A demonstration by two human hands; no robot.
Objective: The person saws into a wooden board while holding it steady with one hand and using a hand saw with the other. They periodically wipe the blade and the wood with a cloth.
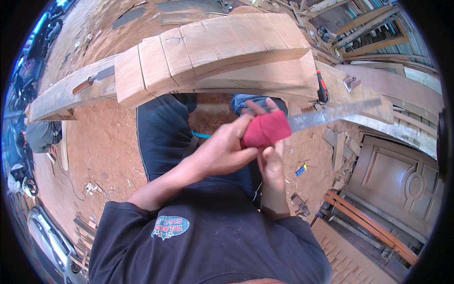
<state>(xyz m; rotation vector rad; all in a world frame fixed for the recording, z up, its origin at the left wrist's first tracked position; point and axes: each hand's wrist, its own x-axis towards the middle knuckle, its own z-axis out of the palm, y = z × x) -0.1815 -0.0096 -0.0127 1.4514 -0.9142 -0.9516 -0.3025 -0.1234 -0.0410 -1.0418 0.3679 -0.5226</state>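
Note:
A long grey blade [336, 114], motion-blurred and jagged-looking along one edge, points right from a red cloth wrap [267, 130] around its near end. My left hand [229, 149] closes on the left side of that wrap. My right hand [272, 158] is against the wrap from below and behind; the cloth covers its palm, and blurred fingertips show above it. Beyond both hands lies a thick, curved block of pale wood [227, 45] with several lines across its top. It rests on a long timber beam [56, 97].
A chisel [94, 79] with a wooden handle lies on the beam at left. A red-and-black tool handle [322, 87] stands beside the block's right end, near a small metal piece [351, 83]. A carved wooden door panel [397, 177] and orange-brown bars [371, 227] lie at right.

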